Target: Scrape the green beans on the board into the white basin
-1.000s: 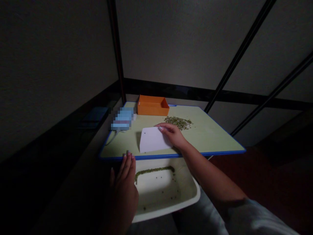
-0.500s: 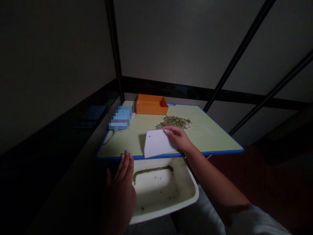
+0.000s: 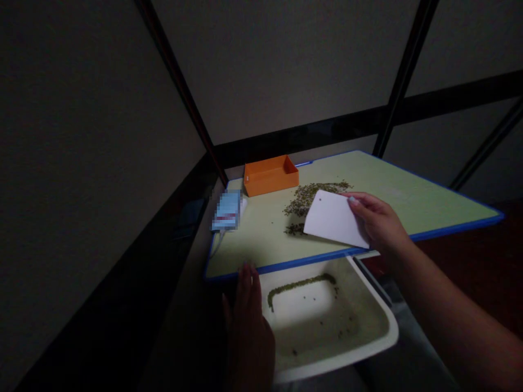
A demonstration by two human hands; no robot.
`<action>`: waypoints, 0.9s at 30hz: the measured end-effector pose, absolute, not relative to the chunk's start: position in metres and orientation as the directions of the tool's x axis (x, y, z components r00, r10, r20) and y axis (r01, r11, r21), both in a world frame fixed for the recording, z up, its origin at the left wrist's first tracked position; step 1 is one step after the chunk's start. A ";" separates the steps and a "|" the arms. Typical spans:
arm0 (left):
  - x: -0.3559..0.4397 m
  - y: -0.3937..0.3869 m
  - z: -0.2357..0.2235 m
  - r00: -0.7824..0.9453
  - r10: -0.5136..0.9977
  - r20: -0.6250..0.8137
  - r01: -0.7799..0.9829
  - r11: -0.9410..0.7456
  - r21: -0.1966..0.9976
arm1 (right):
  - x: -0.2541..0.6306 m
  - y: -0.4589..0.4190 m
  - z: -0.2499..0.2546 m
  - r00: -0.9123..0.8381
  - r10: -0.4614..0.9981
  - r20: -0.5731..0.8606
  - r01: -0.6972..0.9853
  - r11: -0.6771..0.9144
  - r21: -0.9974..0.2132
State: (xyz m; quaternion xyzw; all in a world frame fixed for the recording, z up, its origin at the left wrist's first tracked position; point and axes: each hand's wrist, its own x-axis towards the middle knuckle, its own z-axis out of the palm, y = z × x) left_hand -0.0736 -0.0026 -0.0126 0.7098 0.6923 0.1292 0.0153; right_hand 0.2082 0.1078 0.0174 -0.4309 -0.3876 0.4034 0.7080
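Observation:
My right hand (image 3: 378, 220) grips a white flat scraper card (image 3: 333, 219) and holds it upright on the pale green, blue-edged board (image 3: 261, 239), just in front of a scattered pile of small green beans (image 3: 308, 196). My left hand (image 3: 247, 321) lies flat with fingers together on the left rim of a white basin (image 3: 368, 340) held below the board's near edge. A line of green beans (image 3: 298, 283) lies along the basin's far inner side.
An orange box (image 3: 269, 175) stands at the board's far left corner. A blurred blue-white object (image 3: 226, 210) with a cord lies at the board's left edge. Dark frame bars (image 3: 180, 87) rise behind; walls are close on the left and behind.
The view has swung and tilted. My right hand has slid the card along the board beside the bean pile, and a few beans now lie at the card's left edge. My left hand stays at the basin.

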 end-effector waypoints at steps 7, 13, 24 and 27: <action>-0.077 0.000 -0.015 0.002 0.981 0.194 0.967 -0.051 0.251 | 0.208 0.108 0.014 0.301 0.905 0.301 -0.052 0.331 -0.942; -0.081 0.003 -0.026 0.020 0.961 0.277 0.963 -0.093 0.254 | 0.206 0.105 0.016 0.295 0.904 0.310 0.004 0.324 -0.946; -0.080 0.005 -0.020 0.028 0.962 0.273 0.963 -0.099 0.249 | 0.211 0.112 0.019 0.462 0.872 0.163 -0.305 0.329 -0.894; -0.083 0.008 -0.025 0.085 0.941 0.328 0.965 -0.160 0.208 | 0.209 0.115 0.015 0.479 0.856 0.194 -0.263 0.351 -0.898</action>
